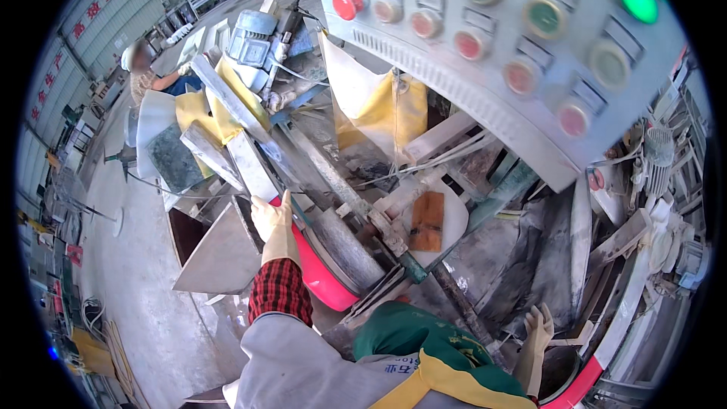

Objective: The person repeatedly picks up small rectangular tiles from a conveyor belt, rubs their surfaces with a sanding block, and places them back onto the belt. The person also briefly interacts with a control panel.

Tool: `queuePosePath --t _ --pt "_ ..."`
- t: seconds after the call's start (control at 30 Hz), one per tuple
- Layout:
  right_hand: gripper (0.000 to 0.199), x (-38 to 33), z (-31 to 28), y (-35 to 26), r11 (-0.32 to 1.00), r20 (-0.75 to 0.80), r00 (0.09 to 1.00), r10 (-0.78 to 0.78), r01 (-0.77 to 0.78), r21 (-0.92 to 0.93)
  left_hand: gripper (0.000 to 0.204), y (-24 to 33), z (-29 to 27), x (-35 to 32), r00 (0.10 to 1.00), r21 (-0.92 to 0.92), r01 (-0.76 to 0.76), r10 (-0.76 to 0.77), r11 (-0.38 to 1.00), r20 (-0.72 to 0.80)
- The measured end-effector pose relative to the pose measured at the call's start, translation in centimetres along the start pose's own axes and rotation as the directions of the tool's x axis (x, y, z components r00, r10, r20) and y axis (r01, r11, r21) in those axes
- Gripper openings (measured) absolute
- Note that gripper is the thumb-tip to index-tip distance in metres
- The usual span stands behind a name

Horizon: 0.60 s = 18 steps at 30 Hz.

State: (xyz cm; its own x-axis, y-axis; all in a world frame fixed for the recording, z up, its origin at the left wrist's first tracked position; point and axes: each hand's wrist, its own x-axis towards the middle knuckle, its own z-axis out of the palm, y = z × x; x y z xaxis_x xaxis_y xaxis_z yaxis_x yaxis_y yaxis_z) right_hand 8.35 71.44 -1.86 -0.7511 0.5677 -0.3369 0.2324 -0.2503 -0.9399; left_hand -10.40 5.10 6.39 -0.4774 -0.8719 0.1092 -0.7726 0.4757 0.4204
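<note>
My left hand (271,221), in a pale glove, grips the near end of a long white stone strip (251,167). The strip lies on the machine, pointing away from me, and the undersides of my fingers are hidden. A curved red guard (322,276) runs just beside that wrist, along a grey roller-like part (348,250). At the lower right my right hand (538,329), gloved too, has its fingers extended and holds nothing. It hovers beside the machine frame, near another red curved edge (579,386).
A grey control panel (454,53) with red and green buttons overhangs the upper right. A brown block (427,221) rests on the machine bed. Yellow cloth (242,95) drapes near a blue-grey motor (254,34). Another person (144,76) sits at the far left. A tilted board (223,254) juts out left.
</note>
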Motion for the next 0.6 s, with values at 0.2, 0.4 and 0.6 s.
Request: queuePosePath --t 0.2,0.4,0.6 --pt "0.042 0.3 4.5 -2.2 0.998 -0.027 0.999 -0.046 0.047 0.037 0.073 0.2 2.4 3.7 1.000 0.263 0.005 -0.012 0.965 0.025" --pt "0.042 -3.0 3.2 0.8 1.000 -0.113 0.993 0.020 -0.022 -0.011 0.061 3.4 -1.8 3.4 0.979 0.086 0.127 -0.139 0.988 0.150" --pt "0.042 -4.9 0.0 4.6 0.995 -0.164 0.983 0.088 -0.094 -0.032 0.056 3.7 3.4 6.1 0.996 0.217 -0.008 -0.010 0.976 0.084"
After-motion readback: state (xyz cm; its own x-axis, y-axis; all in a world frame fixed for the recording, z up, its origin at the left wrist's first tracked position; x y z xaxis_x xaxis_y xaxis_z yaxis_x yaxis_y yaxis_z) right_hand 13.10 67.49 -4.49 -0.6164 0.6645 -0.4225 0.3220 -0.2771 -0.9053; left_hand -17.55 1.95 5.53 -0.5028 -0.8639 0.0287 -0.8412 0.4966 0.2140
